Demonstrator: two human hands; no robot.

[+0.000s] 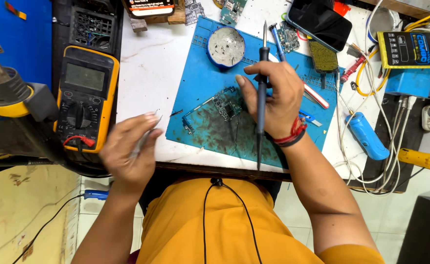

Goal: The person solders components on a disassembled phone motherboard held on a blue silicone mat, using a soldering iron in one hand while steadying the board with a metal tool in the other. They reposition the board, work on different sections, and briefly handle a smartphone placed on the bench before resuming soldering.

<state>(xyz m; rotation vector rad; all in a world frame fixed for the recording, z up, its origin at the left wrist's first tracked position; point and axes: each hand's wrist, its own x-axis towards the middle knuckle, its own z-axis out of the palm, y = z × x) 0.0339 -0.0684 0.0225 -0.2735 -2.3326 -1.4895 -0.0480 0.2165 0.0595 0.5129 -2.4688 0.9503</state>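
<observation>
My right hand (273, 95) grips a dark soldering iron (262, 54) upright, its thin tip pointing away over a blue work mat (200, 73). Just left of that hand, a small circuit board (224, 105) lies on the mat. My left hand (129, 154) hovers at the near left edge of the white table, holding thin metal tweezers (149, 129) that point up and right. Red and black bands circle my right wrist.
A yellow multimeter (85, 98) sits left. A round tin (226, 46) rests at the mat's top. A dark phone (320, 22), loose boards, a blue tool (366, 137), white cables and a yellow-labelled box crowd the right side.
</observation>
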